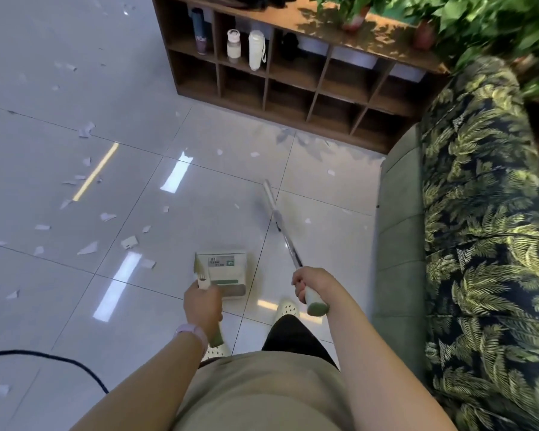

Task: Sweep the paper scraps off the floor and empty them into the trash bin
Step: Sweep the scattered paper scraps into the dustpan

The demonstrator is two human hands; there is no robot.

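everywhere paper scraps (87,248) litter glossy floor tiles (44,119) beside a sofa (399,244).

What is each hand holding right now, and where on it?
Left hand grips the dustpan handle; right hand grips the broom near its handle's top end.

L hand (202,303) grips dustpan (227,272), R hand (308,286) broom (282,225).
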